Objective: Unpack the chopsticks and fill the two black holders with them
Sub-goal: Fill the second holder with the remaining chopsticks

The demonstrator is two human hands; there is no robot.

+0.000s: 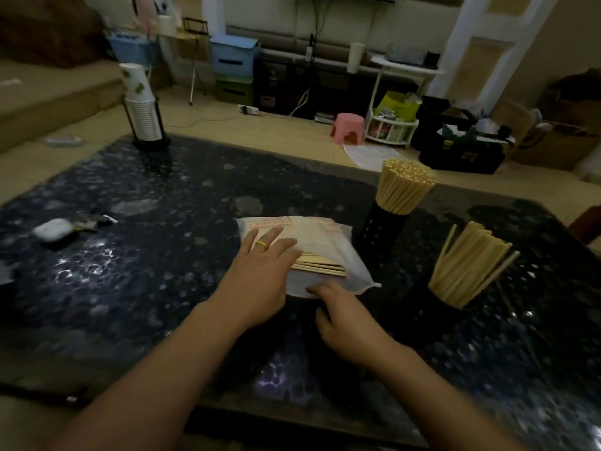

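A white plastic pack of chopsticks point(325, 245) lies on the dark table point(146, 255), with several wooden chopsticks point(320, 266) showing at its open near side. My left hand point(263, 271), wearing a gold ring, rests flat on the pack with fingers spread. My right hand point(344, 317) pinches the pack's near edge between curled fingers. A tall black holder point(383, 227) behind the pack is packed tight with upright chopsticks point(405, 187). A second black holder point(432, 307) at the right holds a leaning bunch of chopsticks point(468, 271).
A stand of stacked paper cups point(143, 115) sits at the table's far left corner. A small white case point(53, 229) and a crumpled wrapper point(91, 221) lie at the left. Beyond the table are a pink stool point(348, 128), boxes and shelves.
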